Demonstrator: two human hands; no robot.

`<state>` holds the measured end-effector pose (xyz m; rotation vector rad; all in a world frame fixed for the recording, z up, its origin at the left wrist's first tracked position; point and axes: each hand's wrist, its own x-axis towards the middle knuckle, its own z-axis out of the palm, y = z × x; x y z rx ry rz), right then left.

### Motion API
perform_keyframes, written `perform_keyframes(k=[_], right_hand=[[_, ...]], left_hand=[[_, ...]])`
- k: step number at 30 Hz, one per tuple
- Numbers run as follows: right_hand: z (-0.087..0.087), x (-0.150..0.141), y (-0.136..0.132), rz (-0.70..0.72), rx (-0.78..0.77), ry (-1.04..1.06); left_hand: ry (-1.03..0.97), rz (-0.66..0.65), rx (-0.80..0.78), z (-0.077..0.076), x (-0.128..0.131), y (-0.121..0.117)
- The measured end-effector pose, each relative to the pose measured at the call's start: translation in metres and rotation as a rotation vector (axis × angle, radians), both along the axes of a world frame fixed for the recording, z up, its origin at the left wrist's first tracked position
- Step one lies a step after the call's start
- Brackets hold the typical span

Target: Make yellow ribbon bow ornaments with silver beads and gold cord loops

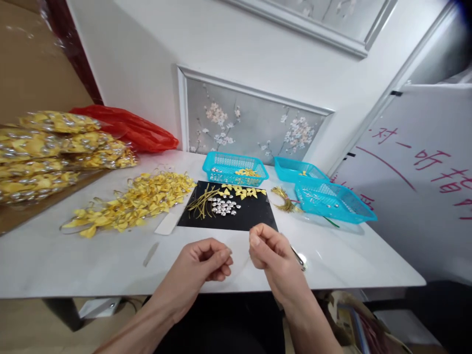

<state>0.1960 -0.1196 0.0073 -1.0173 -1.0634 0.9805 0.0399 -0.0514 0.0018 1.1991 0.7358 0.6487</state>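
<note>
Over the front of the white table, my left hand (206, 260) is closed, thumb pressed against the fingertips. To its right, a small gap apart, my right hand (271, 253) is also closed in a pinch. Whatever either hand holds is too small or hidden to name. Beyond them lies a black mat (254, 216) with a cluster of silver heart-like beads (223, 206), thin olive stems (202, 201) and a row of small yellow petal pieces (244, 191). A metal tool (298, 259), partly hidden, lies beside my right hand.
Left of the mat spreads a heap of yellow artificial flowers (147, 199); bagged bunches (47, 147) and a red bag (129, 128) stand behind. Blue baskets (236, 160) (335, 199) (300, 169) line the back and right. A stem bundle (283, 199) lies near the right ones.
</note>
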Motion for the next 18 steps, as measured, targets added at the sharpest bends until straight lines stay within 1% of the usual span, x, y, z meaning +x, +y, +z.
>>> perform_keyframes(k=[3, 4, 6, 7, 9, 11, 13, 15, 16, 17, 18], right_hand=[[0.001, 0.003, 0.0, -0.06, 0.013, -0.113], [0.001, 0.003, 0.0, -0.094, 0.02, -0.162], [0.0, 0.004, -0.001, -0.166, 0.037, -0.275], [-0.001, 0.004, -0.001, -0.193, 0.047, -0.334], [-0.003, 0.003, -0.003, -0.202, 0.071, -0.444], [-0.004, 0.002, -0.006, -0.178, 0.095, -0.531], [-0.002, 0.001, -0.009, -0.17, 0.112, -0.582], [0.002, 0.002, -0.012, -0.186, 0.12, -0.601], [0.005, 0.003, -0.013, -0.196, 0.123, -0.603], [0.008, 0.004, -0.014, -0.203, 0.127, -0.603], [0.01, 0.004, -0.014, -0.207, 0.131, -0.601]], left_hand=[[-0.004, 0.001, 0.061, 0.005, -0.004, 0.002], [-0.026, 0.017, 0.051, 0.007, -0.006, 0.003], [-0.118, 0.022, -0.029, 0.007, -0.011, 0.007], [-0.171, 0.023, -0.062, 0.006, -0.013, 0.01], [-0.239, 0.048, -0.07, 0.002, -0.018, 0.018], [-0.246, 0.102, -0.015, -0.004, -0.021, 0.028], [-0.148, 0.188, 0.127, -0.008, -0.023, 0.037], [0.056, 0.237, 0.343, -0.01, -0.023, 0.043], [0.159, 0.228, 0.462, -0.011, -0.022, 0.045], [0.24, 0.189, 0.578, -0.012, -0.02, 0.044], [0.287, 0.117, 0.682, -0.012, -0.018, 0.043]])
